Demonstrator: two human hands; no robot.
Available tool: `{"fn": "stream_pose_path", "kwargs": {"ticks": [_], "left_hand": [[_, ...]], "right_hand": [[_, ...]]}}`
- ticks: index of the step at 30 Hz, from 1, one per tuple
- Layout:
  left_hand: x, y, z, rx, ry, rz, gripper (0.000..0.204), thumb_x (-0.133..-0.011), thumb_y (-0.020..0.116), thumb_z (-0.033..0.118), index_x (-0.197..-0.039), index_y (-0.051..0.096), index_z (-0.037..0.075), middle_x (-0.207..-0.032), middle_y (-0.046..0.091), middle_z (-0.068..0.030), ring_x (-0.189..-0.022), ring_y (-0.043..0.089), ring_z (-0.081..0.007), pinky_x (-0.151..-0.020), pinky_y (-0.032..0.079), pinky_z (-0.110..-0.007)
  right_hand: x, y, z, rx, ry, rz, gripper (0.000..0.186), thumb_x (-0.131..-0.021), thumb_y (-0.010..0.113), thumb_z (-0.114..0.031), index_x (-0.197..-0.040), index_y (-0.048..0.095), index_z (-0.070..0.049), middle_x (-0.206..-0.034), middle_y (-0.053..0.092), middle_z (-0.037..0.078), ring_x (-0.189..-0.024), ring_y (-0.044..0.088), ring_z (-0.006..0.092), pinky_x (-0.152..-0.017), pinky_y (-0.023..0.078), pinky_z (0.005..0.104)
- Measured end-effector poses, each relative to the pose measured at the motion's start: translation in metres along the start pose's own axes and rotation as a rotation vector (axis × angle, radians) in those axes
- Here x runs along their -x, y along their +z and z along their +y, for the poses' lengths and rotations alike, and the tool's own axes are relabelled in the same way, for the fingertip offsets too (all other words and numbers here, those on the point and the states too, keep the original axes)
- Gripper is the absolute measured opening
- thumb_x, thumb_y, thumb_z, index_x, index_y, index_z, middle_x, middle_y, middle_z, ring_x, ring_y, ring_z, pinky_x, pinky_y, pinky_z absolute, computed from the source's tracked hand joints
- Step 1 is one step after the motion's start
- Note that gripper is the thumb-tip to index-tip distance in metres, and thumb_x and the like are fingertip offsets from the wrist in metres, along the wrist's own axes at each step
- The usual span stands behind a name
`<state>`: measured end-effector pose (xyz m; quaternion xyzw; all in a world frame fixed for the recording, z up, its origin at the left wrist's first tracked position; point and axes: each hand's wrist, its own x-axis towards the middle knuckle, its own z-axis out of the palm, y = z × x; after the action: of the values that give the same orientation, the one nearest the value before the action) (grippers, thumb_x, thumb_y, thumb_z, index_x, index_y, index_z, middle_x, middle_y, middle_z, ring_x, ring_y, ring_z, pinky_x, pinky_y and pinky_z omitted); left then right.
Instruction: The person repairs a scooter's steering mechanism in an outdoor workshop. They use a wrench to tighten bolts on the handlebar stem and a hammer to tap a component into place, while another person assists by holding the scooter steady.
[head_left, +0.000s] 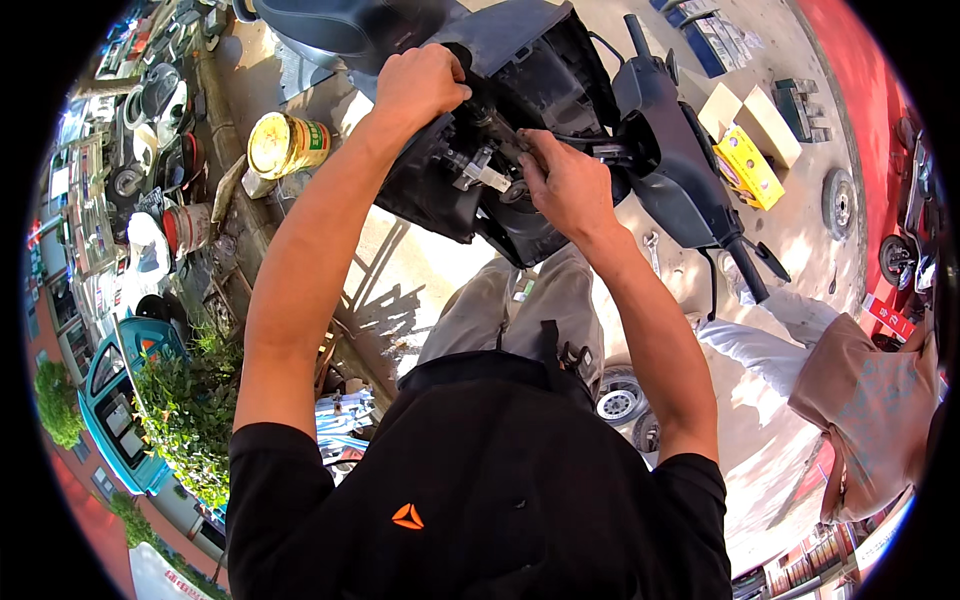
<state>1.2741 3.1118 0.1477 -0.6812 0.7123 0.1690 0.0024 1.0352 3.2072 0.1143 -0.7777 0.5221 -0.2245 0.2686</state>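
A dark scooter (660,150) stands in front of me, its body opened between the seat (340,30) and the handlebar. My left hand (420,85) is curled closed at the edge of the opening beside the seat; what its fingers grip is hidden. My right hand (568,185) reaches into the opening with thumb and fingers bent in at a dark, worn part; I cannot tell exactly what they hold. Between the hands sits a silvery metal fitting (482,170). A black plastic panel (430,200) hangs along the near side of the opening.
A yellow-lidded bucket (275,145) stands at the left. On the right are an opened cardboard box (780,125), a yellow box (748,168), a wheel (838,203) and a wrench (652,250) on the ground. Another person (865,410) is at the right. Small wheels (620,400) lie beside my legs.
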Motion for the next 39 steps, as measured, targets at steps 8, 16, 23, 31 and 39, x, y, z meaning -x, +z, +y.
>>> {"fn": "stream_pose_path", "kwargs": {"ticks": [8, 16, 23, 31, 39], "left_hand": [[0.000, -0.006, 0.009, 0.035, 0.000, 0.009, 0.026, -0.075, 0.083, 0.029, -0.095, 0.083, 0.012, -0.092, 0.079, -0.0121, -0.090, 0.076, -0.0311, -0.083, 0.059, -0.041], [0.011, -0.014, 0.012, 0.069, 0.023, 0.057, 0.014, -0.072, 0.082, 0.023, -0.081, 0.082, 0.013, -0.083, 0.078, -0.0103, -0.085, 0.075, -0.0280, -0.094, 0.047, -0.042], [0.004, 0.005, -0.002, 0.020, 0.028, 0.051, 0.016, -0.070, 0.080, 0.023, -0.083, 0.083, 0.014, -0.081, 0.077, -0.0101, -0.082, 0.074, -0.0291, -0.088, 0.048, -0.043], [0.008, 0.000, -0.003, -0.018, 0.054, 0.157, 0.008, -0.069, 0.077, 0.018, -0.072, 0.077, 0.011, -0.075, 0.074, -0.0138, -0.074, 0.073, -0.0321, -0.077, 0.047, -0.045], [0.012, -0.006, 0.000, 0.004, 0.047, 0.119, 0.009, -0.072, 0.076, 0.018, -0.077, 0.077, 0.010, -0.079, 0.075, -0.0148, -0.080, 0.075, -0.0319, -0.079, 0.049, -0.045]], "right_hand": [[-0.029, -0.019, -0.005, 0.148, -0.048, -0.126, 0.022, -0.092, 0.065, -0.022, -0.107, 0.069, -0.006, -0.079, 0.072, 0.018, -0.074, 0.071, 0.0403, -0.066, 0.056, 0.0503], [-0.039, -0.023, -0.018, 0.293, -0.040, -0.373, 0.023, -0.084, 0.065, -0.020, -0.100, 0.075, -0.007, -0.078, 0.073, 0.022, -0.075, 0.074, 0.0400, -0.070, 0.058, 0.0532], [-0.042, -0.054, -0.041, 0.109, 0.116, -0.237, 0.030, -0.092, 0.065, -0.028, -0.114, 0.074, -0.011, -0.088, 0.075, 0.022, -0.085, 0.073, 0.0415, -0.078, 0.057, 0.0514], [-0.061, -0.043, -0.052, 0.289, 0.078, -0.329, 0.030, -0.091, 0.064, -0.028, -0.114, 0.072, -0.010, -0.089, 0.074, 0.023, -0.086, 0.073, 0.0418, -0.078, 0.058, 0.0528], [-0.076, -0.019, -0.038, 0.440, -0.163, -0.357, 0.027, -0.090, 0.063, -0.024, -0.111, 0.069, -0.007, -0.083, 0.073, 0.024, -0.078, 0.073, 0.0423, -0.070, 0.058, 0.0524]]}}
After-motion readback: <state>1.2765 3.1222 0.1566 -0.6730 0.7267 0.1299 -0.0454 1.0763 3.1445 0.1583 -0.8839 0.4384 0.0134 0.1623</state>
